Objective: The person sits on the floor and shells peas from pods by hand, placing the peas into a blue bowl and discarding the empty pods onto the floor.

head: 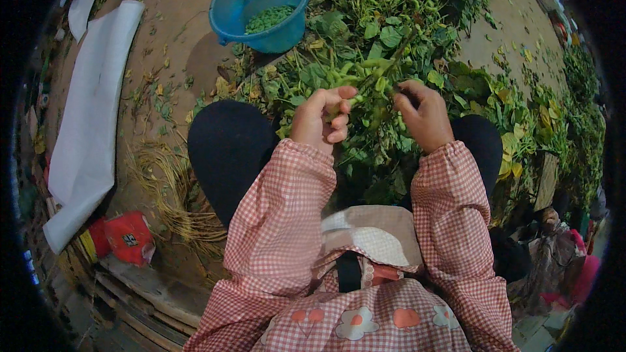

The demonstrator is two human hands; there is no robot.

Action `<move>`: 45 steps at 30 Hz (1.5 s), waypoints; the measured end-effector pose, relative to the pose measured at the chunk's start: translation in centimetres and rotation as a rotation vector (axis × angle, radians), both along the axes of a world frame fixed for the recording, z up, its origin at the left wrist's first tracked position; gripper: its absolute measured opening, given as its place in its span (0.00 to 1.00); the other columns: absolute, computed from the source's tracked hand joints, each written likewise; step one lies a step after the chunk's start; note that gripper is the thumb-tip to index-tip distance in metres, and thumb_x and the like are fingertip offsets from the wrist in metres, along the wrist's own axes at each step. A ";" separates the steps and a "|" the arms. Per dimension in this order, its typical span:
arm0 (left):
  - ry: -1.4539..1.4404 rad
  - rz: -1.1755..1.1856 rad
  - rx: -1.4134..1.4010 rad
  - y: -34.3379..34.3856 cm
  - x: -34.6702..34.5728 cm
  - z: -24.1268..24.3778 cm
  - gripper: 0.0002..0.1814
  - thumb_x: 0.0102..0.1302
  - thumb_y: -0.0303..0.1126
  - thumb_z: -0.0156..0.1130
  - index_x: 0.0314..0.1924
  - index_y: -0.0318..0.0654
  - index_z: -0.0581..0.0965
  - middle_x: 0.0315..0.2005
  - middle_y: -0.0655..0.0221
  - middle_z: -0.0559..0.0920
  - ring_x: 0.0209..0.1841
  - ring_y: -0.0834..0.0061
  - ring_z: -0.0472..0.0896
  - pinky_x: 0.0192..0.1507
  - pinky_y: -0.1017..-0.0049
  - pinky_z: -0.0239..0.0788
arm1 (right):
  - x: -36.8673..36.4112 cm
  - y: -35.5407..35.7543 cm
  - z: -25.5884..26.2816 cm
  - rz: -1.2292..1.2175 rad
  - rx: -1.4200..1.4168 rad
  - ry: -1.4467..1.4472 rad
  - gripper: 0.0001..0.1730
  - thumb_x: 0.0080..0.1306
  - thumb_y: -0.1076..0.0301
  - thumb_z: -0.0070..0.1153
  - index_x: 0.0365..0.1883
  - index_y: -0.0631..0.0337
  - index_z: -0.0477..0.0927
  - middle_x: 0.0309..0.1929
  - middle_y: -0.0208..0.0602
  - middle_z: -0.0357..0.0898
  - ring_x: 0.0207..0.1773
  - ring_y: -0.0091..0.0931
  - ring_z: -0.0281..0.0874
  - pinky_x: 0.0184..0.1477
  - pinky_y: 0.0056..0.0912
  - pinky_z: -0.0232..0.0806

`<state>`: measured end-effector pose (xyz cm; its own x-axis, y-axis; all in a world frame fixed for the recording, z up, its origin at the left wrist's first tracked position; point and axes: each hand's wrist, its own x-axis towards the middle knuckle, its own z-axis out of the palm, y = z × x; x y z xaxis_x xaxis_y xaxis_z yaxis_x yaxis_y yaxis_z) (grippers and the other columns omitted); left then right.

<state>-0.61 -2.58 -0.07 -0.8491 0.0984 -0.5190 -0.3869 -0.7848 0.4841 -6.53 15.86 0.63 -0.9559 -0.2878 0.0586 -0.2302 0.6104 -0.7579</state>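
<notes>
Both of my hands meet at a leafy bean stem with green pods (379,76), above the heap of cut bean plants. My left hand (325,115) has its fingers curled at the pods on the left side; whether it grips one is unclear. On the right, my right hand (423,112) pinches at the stem with thumb and forefinger, the exact hold partly hidden. Beyond my left hand stands a blue plastic tub (288,34), tilted in view, with a layer of small green pods or beans (269,19) at its bottom.
A large heap of bean plants (391,34) spreads ahead and right. On the earthen floor at left lie a long white sheet (90,107), a coil of straw-like strands (171,195) and a red packet (129,237). My dark-clad knees flank my hands.
</notes>
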 end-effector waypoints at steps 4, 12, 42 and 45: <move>0.034 0.013 -0.262 0.2 0.4 -0.8 0.15 0.61 0.33 0.51 0.43 0.30 0.73 0.22 0.75 0.71 0.17 0.89 0.62 0.13 0.86 0.48 | -0.6 0.7 1.0 -0.020 -0.010 -0.110 0.11 0.58 0.68 0.49 0.31 0.68 0.76 0.21 0.43 0.75 0.23 0.29 0.73 0.29 0.30 0.64; -0.042 0.010 -0.672 0.4 0.2 -2.8 0.15 0.62 0.38 0.54 0.42 0.32 0.76 0.18 0.77 0.69 0.13 0.88 0.58 0.13 0.85 0.49 | -0.7 1.2 1.0 -0.003 -0.006 -0.119 0.11 0.58 0.68 0.50 0.32 0.69 0.76 0.20 0.42 0.76 0.23 0.27 0.74 0.28 0.29 0.64; 0.182 -0.406 -0.554 2.9 0.4 -1.2 0.24 0.58 0.31 0.60 0.52 0.27 0.67 0.34 0.65 0.81 0.18 0.90 0.64 0.18 0.87 0.53 | -0.4 -1.7 2.4 -0.005 -0.177 -0.104 0.20 0.52 0.59 0.60 0.34 0.67 0.73 0.20 0.29 0.70 0.22 0.18 0.66 0.26 0.22 0.62; 0.188 -0.425 -0.509 3.4 0.8 -0.6 0.24 0.58 0.31 0.60 0.52 0.27 0.68 0.33 0.65 0.81 0.18 0.90 0.64 0.18 0.87 0.53 | -1.2 -2.4 2.3 -0.040 -0.019 -0.027 0.23 0.50 0.56 0.62 0.33 0.68 0.72 0.21 0.36 0.72 0.24 0.25 0.70 0.29 0.27 0.64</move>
<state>0.16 0.83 -0.66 -0.8709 0.2253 -0.4367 -0.4841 -0.2405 0.8413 -7.68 13.50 2.98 -0.9678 -0.2488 0.0378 -0.1855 0.6037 -0.7753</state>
